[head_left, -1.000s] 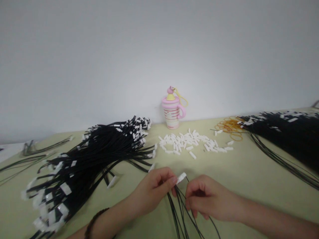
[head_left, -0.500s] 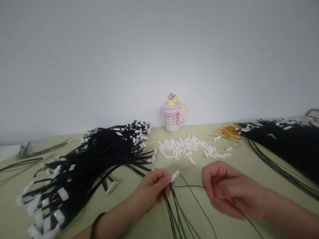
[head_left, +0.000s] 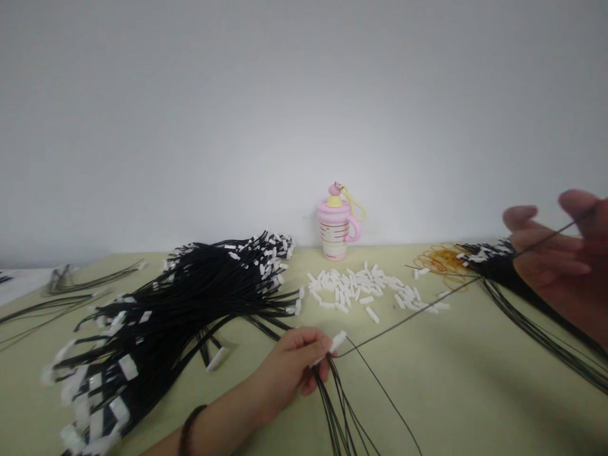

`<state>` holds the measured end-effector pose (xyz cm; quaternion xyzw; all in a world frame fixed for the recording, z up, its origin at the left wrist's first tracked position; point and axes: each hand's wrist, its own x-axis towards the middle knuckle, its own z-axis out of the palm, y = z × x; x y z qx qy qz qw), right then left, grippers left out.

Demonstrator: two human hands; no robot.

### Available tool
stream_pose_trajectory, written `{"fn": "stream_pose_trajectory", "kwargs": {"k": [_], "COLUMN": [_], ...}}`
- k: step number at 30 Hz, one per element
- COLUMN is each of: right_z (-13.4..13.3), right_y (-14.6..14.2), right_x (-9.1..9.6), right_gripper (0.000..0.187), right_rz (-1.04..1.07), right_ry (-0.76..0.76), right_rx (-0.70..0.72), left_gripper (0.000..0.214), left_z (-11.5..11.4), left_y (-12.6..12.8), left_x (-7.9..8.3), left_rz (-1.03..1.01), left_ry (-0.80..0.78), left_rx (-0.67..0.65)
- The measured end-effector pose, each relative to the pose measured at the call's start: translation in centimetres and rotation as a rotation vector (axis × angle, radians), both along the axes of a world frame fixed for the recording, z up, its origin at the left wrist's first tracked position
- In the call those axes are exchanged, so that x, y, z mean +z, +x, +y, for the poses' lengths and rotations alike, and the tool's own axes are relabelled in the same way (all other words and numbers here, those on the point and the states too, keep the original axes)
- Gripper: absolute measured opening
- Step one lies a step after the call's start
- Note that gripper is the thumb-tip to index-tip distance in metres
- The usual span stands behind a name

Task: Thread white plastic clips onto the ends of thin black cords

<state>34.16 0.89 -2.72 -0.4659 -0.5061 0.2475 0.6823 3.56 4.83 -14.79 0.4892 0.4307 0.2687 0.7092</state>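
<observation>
Left hand point(head_left: 297, 366) pinches white connector point(head_left: 338, 342); right hand point(head_left: 560, 253) pinches one black wire point(head_left: 427, 308); wire runs taut toward 2 o'clock from connector; left hand nearer connector.

The right hand point(head_left: 565, 253), pinching a black wire point(head_left: 418, 313), is blurred and cut off at the edge, hiding part of the wire bundle point(head_left: 489, 266) behind it. The left hand point(head_left: 294, 364) covers most of the white connector point(head_left: 337, 342) it grips.
</observation>
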Motion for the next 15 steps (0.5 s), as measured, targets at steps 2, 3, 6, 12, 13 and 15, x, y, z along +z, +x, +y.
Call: {"fn": "stream_pose_trajectory", "kwargs": {"k": [2,3,6,12,13,15], "right_z": [0.3,0.5,1.1,2.0,1.9,1.7], "right_y": [0.8,0.9,-0.4,-7.9,-8.9,-10.2], "right_x": [-0.1,-0.2,-1.6,-9.5,-10.6,-12.2], "right_gripper": [0.018,0.019,0.025,0.034,0.035,0.036], "right_rz": [0.173,0.228,0.035,-0.304,-0.297,-0.305], "right_ry": [-0.028,-0.038,-0.095,-0.549,-0.568,-0.605], "right_rx": [0.080,0.097,-0.038,0.400,0.475,0.549], "left_gripper": [0.025,0.025,0.026,0.028,0.030,0.033], "left_z": [0.0,0.0,0.2,0.4,0.3,0.2], "left_y": [0.0,-0.1,-0.1,0.1,0.2,0.4], "left_x": [0.1,0.1,-0.1,-0.4,-0.2,0.1], "left_rz": [0.046,0.068,0.091,0.136,0.152,0.173], "left_ry": [-0.019,-0.017,-0.011,0.008,0.017,0.040], "left_rx": [0.004,-0.001,-0.018,-0.045,-0.049,-0.056]}}
